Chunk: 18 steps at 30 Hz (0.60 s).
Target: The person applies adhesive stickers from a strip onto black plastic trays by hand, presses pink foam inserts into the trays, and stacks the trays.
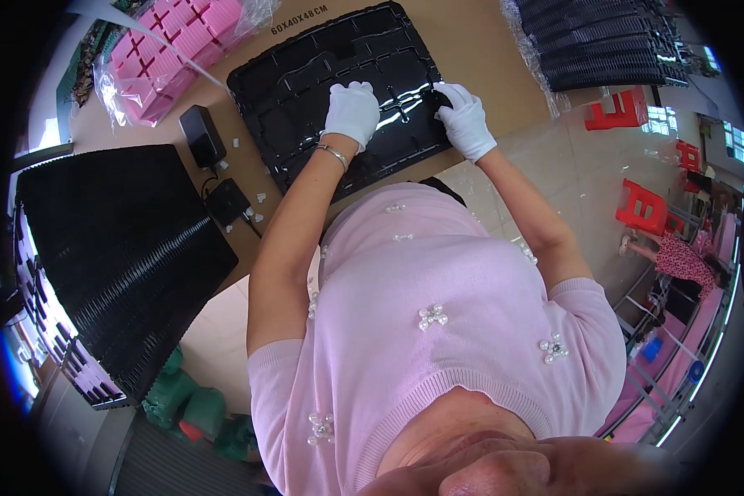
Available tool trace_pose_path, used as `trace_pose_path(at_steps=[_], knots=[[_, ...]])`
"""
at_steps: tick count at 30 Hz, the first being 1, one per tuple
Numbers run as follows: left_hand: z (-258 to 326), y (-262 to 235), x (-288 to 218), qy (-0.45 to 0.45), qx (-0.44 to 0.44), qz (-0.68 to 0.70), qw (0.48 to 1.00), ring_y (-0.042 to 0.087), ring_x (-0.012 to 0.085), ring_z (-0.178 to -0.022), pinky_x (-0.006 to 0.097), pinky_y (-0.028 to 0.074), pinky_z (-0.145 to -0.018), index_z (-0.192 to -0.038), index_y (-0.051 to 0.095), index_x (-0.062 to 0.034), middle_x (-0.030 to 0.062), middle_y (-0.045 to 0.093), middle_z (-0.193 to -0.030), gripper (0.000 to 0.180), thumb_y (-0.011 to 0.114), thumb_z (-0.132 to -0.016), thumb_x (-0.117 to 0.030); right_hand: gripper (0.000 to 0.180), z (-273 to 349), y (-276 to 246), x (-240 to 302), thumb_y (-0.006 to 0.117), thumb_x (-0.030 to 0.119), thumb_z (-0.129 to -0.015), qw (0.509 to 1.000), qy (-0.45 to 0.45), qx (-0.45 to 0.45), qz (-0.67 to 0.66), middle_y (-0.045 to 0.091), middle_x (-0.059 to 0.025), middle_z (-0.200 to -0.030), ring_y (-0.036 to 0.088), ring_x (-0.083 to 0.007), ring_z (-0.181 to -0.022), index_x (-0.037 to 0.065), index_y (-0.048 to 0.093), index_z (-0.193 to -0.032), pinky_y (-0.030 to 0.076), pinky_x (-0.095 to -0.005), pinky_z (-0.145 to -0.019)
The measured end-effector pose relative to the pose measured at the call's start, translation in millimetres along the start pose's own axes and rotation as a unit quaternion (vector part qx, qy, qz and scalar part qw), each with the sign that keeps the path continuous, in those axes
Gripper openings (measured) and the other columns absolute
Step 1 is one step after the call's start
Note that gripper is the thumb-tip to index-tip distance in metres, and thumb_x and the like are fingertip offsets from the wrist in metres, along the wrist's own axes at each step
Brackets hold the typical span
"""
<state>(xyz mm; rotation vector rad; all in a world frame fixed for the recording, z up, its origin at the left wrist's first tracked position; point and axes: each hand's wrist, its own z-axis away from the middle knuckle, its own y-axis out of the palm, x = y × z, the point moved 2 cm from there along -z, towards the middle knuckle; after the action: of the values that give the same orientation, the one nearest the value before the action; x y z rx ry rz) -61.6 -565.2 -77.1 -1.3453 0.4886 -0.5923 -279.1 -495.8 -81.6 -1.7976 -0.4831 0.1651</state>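
Gloved fingers (pixel 357 89) of left hand (pixel 351 112) curled, pressing down on black plastic tray (pixel 306 91); right hand (pixel 465 118) pinching its right rim. Looks light, thin, springy, slick; best gripped at opposite edges. Glossy, ribbed compartments, lying on cardboard tabletop (pixel 463 33). Leftward: black adapters (pixel 202 136), pink trays (pixel 174 50).

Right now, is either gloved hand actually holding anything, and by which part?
The right hand pinches a small black piece by its edge, over the black tray. The left hand rests on the tray; whether it grips anything cannot be told.
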Motion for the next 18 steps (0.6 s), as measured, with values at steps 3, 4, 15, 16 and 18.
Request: trace_pose_path(at_steps=[3, 4, 15, 16, 18], knots=[[0.2, -2.1, -0.5, 0.001, 0.002, -0.001, 1.0, 0.059, 0.0217, -0.091, 0.038, 0.041, -0.074, -0.103, 0.063, -0.0063, 0.0061, 0.062, -0.097, 0.024, 0.044, -0.094, -0.017, 0.009, 2.4, -0.4, -2.2, 0.069, 0.011, -0.068, 1.0, -0.003, 0.005, -0.013, 0.053, -0.0064, -0.127, 0.048, -0.0261, -0.119, 0.007, 0.061, -0.07, 0.043, -0.0422, -0.084], [0.4, -1.8, -0.5, -0.003, 0.001, 0.002, 1.0, 0.059, 0.0216, -0.091, 0.038, 0.041, -0.074, -0.104, 0.062, -0.0063, 0.0063, 0.063, -0.096, 0.024, 0.044, -0.094, -0.017, 0.01, 2.5, -0.5, -3.2, 0.07, 0.011, -0.068, 1.0, -0.002, 0.009, -0.022, 0.054, -0.0065, -0.127, 0.048, -0.0264, -0.119, 0.006, 0.061, -0.07, 0.043, -0.0424, -0.084], [4.4, -1.2, -5.2, -0.004, -0.01, 0.009, 1.0, 0.059, 0.0221, -0.089, 0.039, 0.04, -0.074, -0.102, 0.061, -0.0071, 0.0074, 0.062, -0.092, 0.022, 0.043, -0.094, -0.016, 0.01, 13.5, -23.0, 13.4, 0.069, 0.005, -0.069, 0.995, 0.065, -0.016, -0.074, 0.054, -0.0114, -0.126, 0.051, -0.0332, -0.114, 0.003, 0.059, -0.068, 0.045, -0.0435, -0.085], [4.5, 0.0, -4.6, -0.006, -0.009, 0.009, 1.0, 0.059, 0.0222, -0.09, 0.039, 0.04, -0.074, -0.102, 0.061, -0.0074, 0.0069, 0.062, -0.093, 0.022, 0.043, -0.094, -0.016, 0.011, 16.1, -29.8, 16.8, 0.07, 0.005, -0.07, 0.991, 0.085, -0.034, -0.095, 0.054, -0.0128, -0.127, 0.051, -0.0351, -0.113, 0.002, 0.059, -0.069, 0.045, -0.0442, -0.087], [3.5, 2.1, -4.4, -0.004, -0.008, 0.008, 1.0, 0.059, 0.0223, -0.091, 0.039, 0.04, -0.075, -0.102, 0.062, -0.0077, 0.0064, 0.062, -0.094, 0.022, 0.043, -0.094, -0.016, 0.01, 26.1, -42.8, 16.3, 0.069, 0.004, -0.071, 0.986, 0.12, -0.045, -0.108, 0.053, -0.0132, -0.128, 0.051, -0.0356, -0.114, 0.001, 0.059, -0.07, 0.045, -0.0435, -0.089]])
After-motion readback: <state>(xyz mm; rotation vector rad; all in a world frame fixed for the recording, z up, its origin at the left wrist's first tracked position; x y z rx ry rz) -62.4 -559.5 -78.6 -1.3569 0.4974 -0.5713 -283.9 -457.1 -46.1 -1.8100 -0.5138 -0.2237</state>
